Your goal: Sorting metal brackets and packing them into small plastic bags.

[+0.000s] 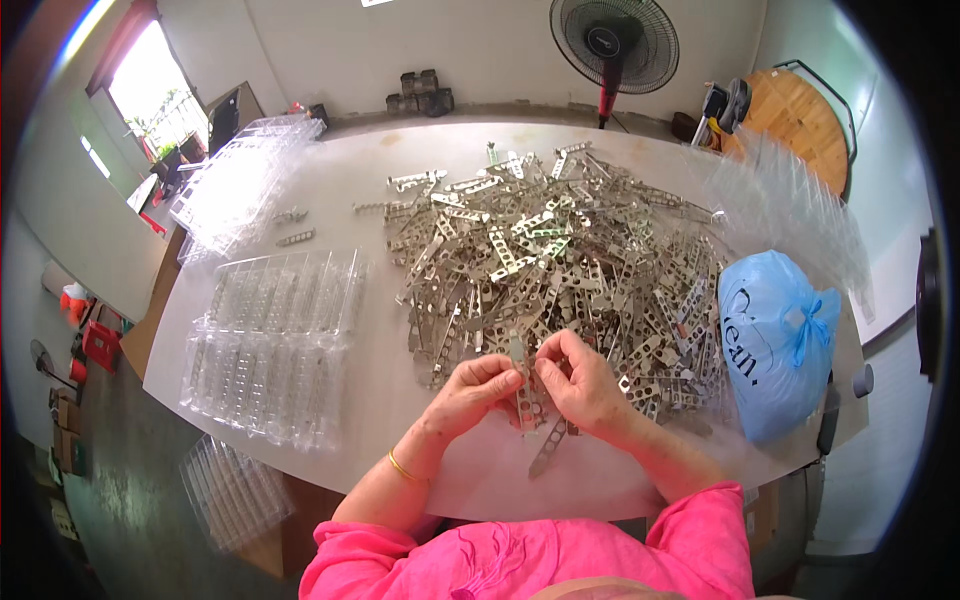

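Observation:
A flat metal strip with round holes (pixel 523 400) stands roughly upright before me, near the front of the pile. My left hand (pixel 476 388) pinches it between thumb and fingers from the left side. On its other side, the curled fingers and thumb of my right hand (pixel 584 388) close at the strip's upper part; their exact contact is partly hidden. Beyond both hands spreads a large heap of similar perforated metal strips (pixel 560 235), lying in all directions. One loose strip (pixel 547 450) lies on the table just below my right hand.
Clear plastic trays with narrow slots (pixel 265 385) lie left on the white table (pixel 470 485); another stack (pixel 245 190) stands behind them. Clear plastic sheets (pixel 790 200) and a tied blue bag (pixel 778 345) are at right. Beyond the table stands a fan (pixel 612 40).

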Tool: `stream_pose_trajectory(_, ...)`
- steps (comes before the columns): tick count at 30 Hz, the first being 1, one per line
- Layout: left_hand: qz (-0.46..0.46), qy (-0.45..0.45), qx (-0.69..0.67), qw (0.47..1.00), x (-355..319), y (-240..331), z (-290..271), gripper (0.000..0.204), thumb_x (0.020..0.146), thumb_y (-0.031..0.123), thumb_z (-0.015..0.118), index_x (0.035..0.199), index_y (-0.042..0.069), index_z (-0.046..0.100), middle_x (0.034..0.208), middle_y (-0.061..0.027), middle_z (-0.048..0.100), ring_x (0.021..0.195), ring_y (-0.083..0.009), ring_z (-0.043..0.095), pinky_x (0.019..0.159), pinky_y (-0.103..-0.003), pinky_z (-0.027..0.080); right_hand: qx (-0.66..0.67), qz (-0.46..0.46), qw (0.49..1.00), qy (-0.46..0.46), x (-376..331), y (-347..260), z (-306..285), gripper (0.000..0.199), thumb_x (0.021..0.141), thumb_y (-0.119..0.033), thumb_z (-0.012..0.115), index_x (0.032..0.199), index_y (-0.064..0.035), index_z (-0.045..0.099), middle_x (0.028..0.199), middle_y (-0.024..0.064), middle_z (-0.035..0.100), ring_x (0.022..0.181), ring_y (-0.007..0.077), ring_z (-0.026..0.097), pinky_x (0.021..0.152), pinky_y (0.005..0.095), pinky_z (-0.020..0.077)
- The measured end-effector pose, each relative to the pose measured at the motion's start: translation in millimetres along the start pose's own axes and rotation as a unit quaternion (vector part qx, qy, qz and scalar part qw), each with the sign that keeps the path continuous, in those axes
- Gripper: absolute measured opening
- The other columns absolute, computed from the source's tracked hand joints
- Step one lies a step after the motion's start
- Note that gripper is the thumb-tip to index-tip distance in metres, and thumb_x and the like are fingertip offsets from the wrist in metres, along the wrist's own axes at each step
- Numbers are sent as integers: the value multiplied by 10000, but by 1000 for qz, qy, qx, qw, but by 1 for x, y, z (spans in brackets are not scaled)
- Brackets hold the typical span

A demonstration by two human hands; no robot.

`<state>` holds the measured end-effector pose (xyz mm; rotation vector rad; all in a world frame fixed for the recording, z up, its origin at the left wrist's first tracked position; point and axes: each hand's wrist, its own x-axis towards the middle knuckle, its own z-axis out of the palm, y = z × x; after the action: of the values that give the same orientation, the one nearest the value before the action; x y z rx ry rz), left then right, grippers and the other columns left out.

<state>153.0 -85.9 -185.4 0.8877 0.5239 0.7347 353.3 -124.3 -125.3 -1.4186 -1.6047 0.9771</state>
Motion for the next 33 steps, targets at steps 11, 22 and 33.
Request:
stream_pose_trajectory(11,59,30,-12,998,3,2,0,175,1009,182,604,1046,18,651,863,-79,712,727,-178,705,647,-301,588,8,-10,1000,-20,3,6,4,156,922,-145,655,886,-5,597,779,128,607,658,220,600,596,353,468)
stream_pose_trajectory(22,77,42,15,996,5,0,-2,167,995,176,633,1049,23,673,891,-49,699,744,-143,682,660,-283,570,-44,-33,997,-61,2,4,6,143,932,-129,699,912,-6,629,862,14,572,686,50,556,590,230,439)
stream_pose_trajectory(33,75,58,45,994,2,6,0,178,1020,161,586,1064,10,669,917,-43,694,788,-131,664,704,-269,552,174,48,977,-109,0,10,8,55,971,-94,646,968,-45,620,819,-15,604,715,37,579,636,203,479)
